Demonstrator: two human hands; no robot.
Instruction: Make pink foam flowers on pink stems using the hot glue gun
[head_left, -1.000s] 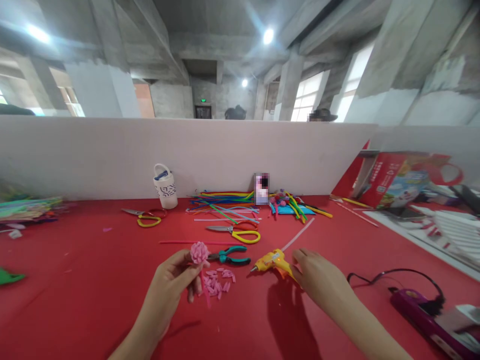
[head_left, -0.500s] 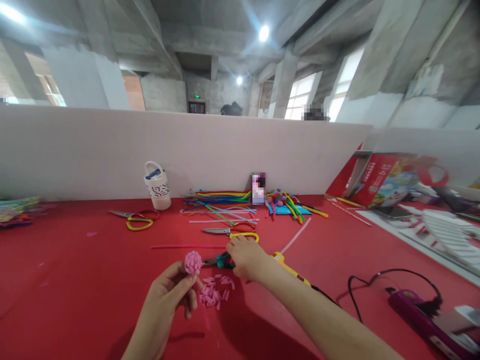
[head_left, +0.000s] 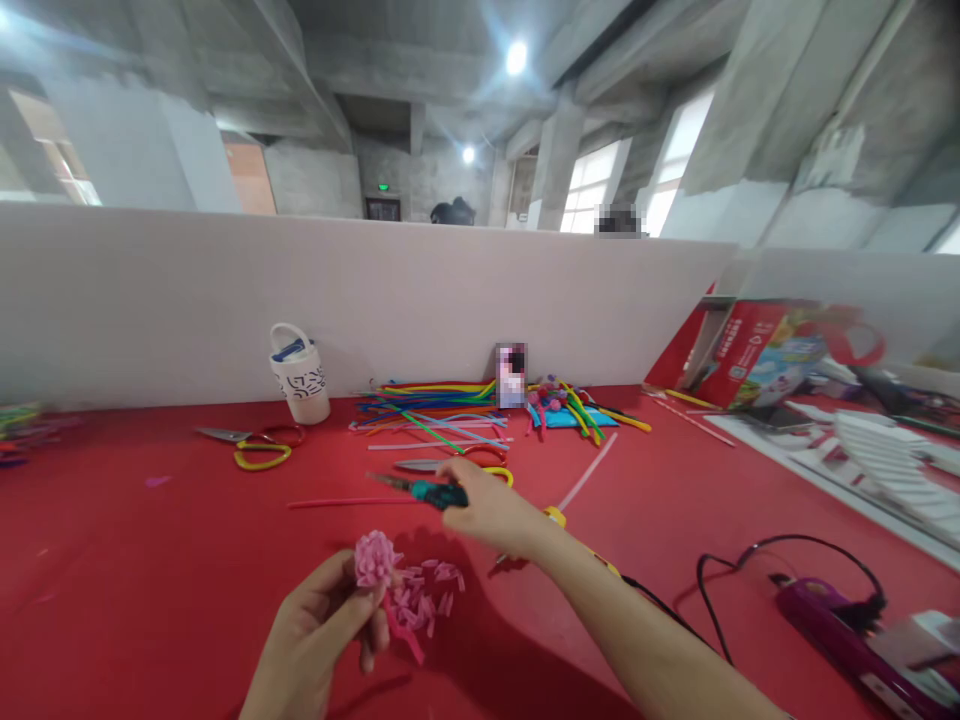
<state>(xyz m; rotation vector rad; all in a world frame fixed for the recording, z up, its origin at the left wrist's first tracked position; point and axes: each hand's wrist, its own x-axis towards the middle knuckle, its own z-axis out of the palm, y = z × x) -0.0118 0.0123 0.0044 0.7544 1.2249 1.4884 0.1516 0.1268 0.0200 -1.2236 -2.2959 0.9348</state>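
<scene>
Head view: grips the flower (head_left: 375, 560) in the left hand (head_left: 330, 620), with thumb and fingertips pinched together just under the bloom. Shows the pink stem (head_left: 405, 635) slanting out below, toward five o'clock. Counting from the flower, holds the pliers (head_left: 439, 492) at one o'clock in the right hand (head_left: 484, 505), with fingers closed around the green handles, pointing the nose roughly toward nine o'clock. Cannot make out the spread of the pliers' jaws through the blur. Has pink petals (head_left: 412, 605) scattered on the red table (head_left: 187, 560) just beside the flower at four o'clock, and a red stick (head_left: 337, 503) lying at eleven. Partly covers the glue gun (head_left: 555, 516) with the right forearm, between two and three. Partly hides the scissors (head_left: 416, 466) behind right hand and pliers. Farther off, shows other scissors (head_left: 246, 442) at ten, a cup (head_left: 301, 385) at eleven, coloured strips (head_left: 427, 400) between twelve and one, a box (head_left: 757, 350) at two and a power strip (head_left: 825, 620) at three
</scene>
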